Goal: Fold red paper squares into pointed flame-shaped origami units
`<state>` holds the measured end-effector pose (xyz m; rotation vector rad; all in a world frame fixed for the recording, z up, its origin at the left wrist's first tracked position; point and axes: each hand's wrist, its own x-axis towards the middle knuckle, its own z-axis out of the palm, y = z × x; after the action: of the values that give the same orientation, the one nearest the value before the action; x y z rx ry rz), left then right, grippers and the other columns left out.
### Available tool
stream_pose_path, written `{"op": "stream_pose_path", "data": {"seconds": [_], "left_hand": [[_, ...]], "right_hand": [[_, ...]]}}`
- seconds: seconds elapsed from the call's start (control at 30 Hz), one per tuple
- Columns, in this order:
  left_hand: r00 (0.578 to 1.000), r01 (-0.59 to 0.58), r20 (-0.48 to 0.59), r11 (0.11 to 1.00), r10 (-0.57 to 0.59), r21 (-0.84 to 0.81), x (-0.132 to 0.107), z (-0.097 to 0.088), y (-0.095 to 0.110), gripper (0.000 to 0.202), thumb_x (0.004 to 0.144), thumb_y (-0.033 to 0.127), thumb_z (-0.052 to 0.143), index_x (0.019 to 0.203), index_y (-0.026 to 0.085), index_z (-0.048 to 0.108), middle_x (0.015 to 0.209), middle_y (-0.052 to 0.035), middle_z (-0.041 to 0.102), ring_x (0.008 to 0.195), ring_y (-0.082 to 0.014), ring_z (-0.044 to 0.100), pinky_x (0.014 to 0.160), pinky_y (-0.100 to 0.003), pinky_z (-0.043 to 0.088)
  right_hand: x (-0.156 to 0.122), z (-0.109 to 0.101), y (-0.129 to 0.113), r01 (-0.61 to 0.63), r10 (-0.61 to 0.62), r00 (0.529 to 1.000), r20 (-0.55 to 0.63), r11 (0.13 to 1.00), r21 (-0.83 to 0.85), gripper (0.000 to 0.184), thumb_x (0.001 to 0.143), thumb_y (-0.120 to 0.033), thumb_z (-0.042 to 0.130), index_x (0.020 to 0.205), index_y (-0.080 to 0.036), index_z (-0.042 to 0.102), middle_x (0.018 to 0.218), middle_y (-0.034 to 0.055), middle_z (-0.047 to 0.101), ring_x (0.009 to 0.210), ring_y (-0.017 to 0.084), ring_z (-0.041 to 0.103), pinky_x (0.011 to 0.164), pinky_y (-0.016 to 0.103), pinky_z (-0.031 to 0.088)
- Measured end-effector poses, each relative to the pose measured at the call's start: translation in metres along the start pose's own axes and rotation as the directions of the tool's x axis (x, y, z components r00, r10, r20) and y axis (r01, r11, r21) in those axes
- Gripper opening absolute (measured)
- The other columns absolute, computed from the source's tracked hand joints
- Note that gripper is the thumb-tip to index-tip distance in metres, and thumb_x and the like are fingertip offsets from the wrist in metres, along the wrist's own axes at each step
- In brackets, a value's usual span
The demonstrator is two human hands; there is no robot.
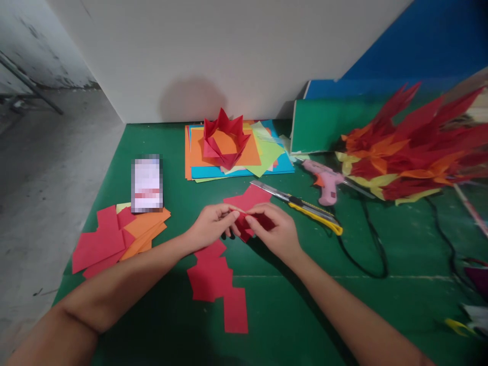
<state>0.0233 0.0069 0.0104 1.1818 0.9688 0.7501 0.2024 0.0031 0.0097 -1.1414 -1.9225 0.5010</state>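
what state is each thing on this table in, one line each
Held red paper: pinched by left hand and right hand, seemingly folded
Phone: screen lit, contents blurred
Utility knife: lying down, blade seemingly out
Glue gun: lying on its side, heat can't be told
Red paper ring: folded, pointed
Loose red squares: flat, overlapping

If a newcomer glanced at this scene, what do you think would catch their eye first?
Probably the spiky red, orange and yellow cluster at the table's right. Next might come the pointed red ring on the coloured sheets at the back, then, centrally, the left hand and right hand pinching red paper.
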Motion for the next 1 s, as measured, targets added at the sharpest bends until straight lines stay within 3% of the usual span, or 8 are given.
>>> {"op": "stream_pose_path", "data": {"seconds": [0.23, 0.47, 0.7, 1.0], "left_hand": [[1.000, -0.029, 0.011, 0.999, 0.029, 0.014, -0.0006, 0.0005, 0.0004, 0.028, 0.088, 0.033, 0.053, 0.099, 0.010, 0.066, 0.059, -0.0026, 0.067, 0.046, -0.0070, 0.055, 0.047, -0.017, 0.043], [0.993, -0.009, -0.118, 1.000, 0.006, -0.027, 0.0008, 0.0021, 0.0016, 0.022, 0.082, 0.032, 0.061, 0.087, 0.011, 0.063, 0.056, -0.0007, 0.065, 0.045, -0.0070, 0.056, 0.047, -0.017, 0.045], [0.991, 0.011, -0.128, 0.991, -0.027, -0.131, 0.0009, 0.0025, 0.0036, 0.030, 0.078, 0.041, 0.065, 0.080, 0.011, 0.062, 0.054, -0.0018, 0.065, 0.042, -0.0071, 0.054, 0.044, -0.018, 0.043], [0.993, 0.018, -0.115, 0.981, -0.041, -0.193, 0.0023, 0.0011, 0.0032, 0.030, 0.075, 0.039, 0.069, 0.083, 0.010, 0.064, 0.054, -0.0021, 0.066, 0.042, -0.0076, 0.055, 0.043, -0.018, 0.044]], "right_hand": [[0.0005, -0.0008, 0.0014, -0.031, 0.030, 0.999, 0.028, 0.997, 0.069, 0.011, 0.082, -0.022, 0.063, 0.072, -0.020, 0.060, 0.068, 0.0001, 0.064, 0.064, 0.015, 0.061, 0.061, 0.028, 0.048], [0.0002, -0.0003, -0.0001, -0.035, 0.034, 0.999, 0.016, 0.994, 0.102, 0.011, 0.082, -0.020, 0.062, 0.071, -0.020, 0.059, 0.070, 0.0002, 0.063, 0.066, 0.015, 0.060, 0.062, 0.028, 0.047], [-0.0001, 0.0009, -0.0028, -0.066, 0.061, 0.997, 0.039, 0.991, 0.117, 0.011, 0.082, -0.018, 0.061, 0.071, -0.021, 0.058, 0.071, -0.0003, 0.062, 0.067, 0.014, 0.059, 0.063, 0.027, 0.046], [-0.0020, 0.0022, -0.0029, -0.042, 0.040, 0.999, 0.028, 0.994, 0.100, 0.012, 0.083, -0.017, 0.060, 0.072, -0.022, 0.057, 0.071, -0.0012, 0.061, 0.067, 0.013, 0.058, 0.063, 0.027, 0.045]]}}
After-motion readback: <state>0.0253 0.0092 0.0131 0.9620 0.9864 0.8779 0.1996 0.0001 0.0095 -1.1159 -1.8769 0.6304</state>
